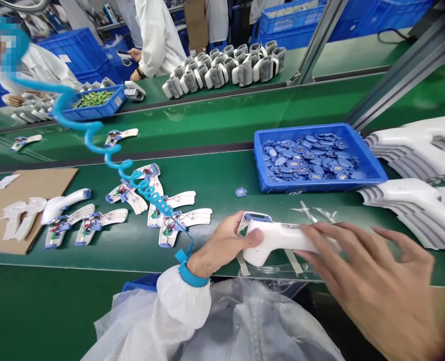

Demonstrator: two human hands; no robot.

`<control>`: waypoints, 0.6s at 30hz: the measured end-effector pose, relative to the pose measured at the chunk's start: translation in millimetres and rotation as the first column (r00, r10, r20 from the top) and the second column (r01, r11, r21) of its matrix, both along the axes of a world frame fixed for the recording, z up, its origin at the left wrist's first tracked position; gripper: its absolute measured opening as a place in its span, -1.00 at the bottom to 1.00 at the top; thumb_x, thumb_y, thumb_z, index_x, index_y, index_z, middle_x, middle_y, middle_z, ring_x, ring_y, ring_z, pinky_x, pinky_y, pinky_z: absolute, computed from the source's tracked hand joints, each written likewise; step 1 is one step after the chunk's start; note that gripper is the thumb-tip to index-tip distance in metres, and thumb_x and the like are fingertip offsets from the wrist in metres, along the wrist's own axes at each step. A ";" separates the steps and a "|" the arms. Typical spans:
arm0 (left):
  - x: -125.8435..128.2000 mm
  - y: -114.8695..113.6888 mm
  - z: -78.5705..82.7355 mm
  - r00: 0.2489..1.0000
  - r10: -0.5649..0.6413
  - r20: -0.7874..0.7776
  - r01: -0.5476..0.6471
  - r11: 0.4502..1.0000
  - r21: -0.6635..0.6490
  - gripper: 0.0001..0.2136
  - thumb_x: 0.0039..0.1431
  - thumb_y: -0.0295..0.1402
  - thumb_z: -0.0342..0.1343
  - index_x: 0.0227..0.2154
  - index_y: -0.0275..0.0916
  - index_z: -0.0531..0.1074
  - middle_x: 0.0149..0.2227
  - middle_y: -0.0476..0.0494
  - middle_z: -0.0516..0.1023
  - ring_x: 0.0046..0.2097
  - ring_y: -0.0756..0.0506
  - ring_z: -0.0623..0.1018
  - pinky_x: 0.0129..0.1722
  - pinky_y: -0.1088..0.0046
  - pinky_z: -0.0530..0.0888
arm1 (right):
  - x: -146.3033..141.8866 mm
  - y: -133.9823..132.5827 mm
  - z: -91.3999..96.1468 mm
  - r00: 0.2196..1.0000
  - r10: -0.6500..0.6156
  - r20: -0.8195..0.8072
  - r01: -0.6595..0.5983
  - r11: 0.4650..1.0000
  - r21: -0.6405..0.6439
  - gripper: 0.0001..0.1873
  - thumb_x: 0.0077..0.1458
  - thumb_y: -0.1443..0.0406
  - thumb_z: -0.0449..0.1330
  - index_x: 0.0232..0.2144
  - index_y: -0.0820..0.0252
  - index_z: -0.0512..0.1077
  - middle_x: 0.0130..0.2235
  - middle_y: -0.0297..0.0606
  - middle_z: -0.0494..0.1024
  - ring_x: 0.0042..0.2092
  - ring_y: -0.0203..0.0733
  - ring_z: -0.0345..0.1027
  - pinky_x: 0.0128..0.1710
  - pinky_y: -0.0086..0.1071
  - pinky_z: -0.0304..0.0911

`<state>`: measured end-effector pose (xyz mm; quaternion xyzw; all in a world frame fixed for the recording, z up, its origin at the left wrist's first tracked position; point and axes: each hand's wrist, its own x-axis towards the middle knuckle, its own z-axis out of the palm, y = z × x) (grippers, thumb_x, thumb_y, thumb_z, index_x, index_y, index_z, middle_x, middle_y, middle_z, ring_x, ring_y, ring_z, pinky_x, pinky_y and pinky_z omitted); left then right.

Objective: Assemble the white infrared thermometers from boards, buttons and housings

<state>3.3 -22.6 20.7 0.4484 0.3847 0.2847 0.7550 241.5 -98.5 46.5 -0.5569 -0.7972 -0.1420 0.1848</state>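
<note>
My left hand [228,245] is closed around the head end of a white plastic thermometer-gun housing [278,239] at the near edge of the green bench. My right hand [373,276] lies over the housing's handle end with its fingers spread and resting on it. A blue wrist strap [190,273] with a coiled blue cord [132,175] runs from my left wrist up and to the left. Several open housing halves with small circuit boards [169,210] lie to the left of my hands.
A blue tray [262,150] of small blue parts sits behind my hands. Stacked white shells [418,170] lie at the right, a cardboard sheet [37,185] with white parts at the left. Other workers in white coats [158,35] stand beyond the conveyor, beside assembled grey-white units [222,70].
</note>
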 end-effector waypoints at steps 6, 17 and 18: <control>-4.6 -3.1 -8.3 0.983 0.051 -0.174 -0.022 0.987 0.161 -0.56 0.23 -0.01 0.28 -0.07 -0.29 0.47 -0.21 -0.14 0.53 -0.21 -0.10 0.51 -0.24 0.40 0.42 | -20.7 15.5 -16.1 0.995 0.102 -0.013 -0.102 0.993 -0.065 -0.66 0.42 0.18 0.09 0.09 0.28 0.43 -0.07 -0.05 0.65 -0.12 0.08 0.56 -0.02 0.00 0.33; -13.2 -35.6 -16.2 0.855 0.271 -0.442 0.082 0.771 0.632 -0.47 0.27 -0.31 0.31 0.23 -0.12 0.26 0.28 -0.23 0.43 0.27 -0.24 0.46 0.27 0.10 0.42 | -27.5 8.3 -0.1 0.560 -0.696 -0.449 -0.261 0.366 -0.893 -0.12 0.16 -0.32 0.08 0.30 0.07 0.38 -0.14 -0.19 0.67 -0.15 0.04 0.57 -0.10 -0.14 0.50; -15.0 -38.3 -20.3 0.853 0.292 -0.432 0.097 0.725 0.682 -0.50 0.32 -0.32 0.25 0.25 -0.10 0.24 0.33 -0.22 0.38 0.32 -0.23 0.42 0.31 0.10 0.38 | -31.5 7.2 2.7 0.540 -0.717 -0.442 -0.244 0.369 -0.897 -0.09 0.15 -0.34 0.07 0.30 0.08 0.38 -0.11 -0.18 0.67 -0.11 0.05 0.56 -0.03 -0.11 0.49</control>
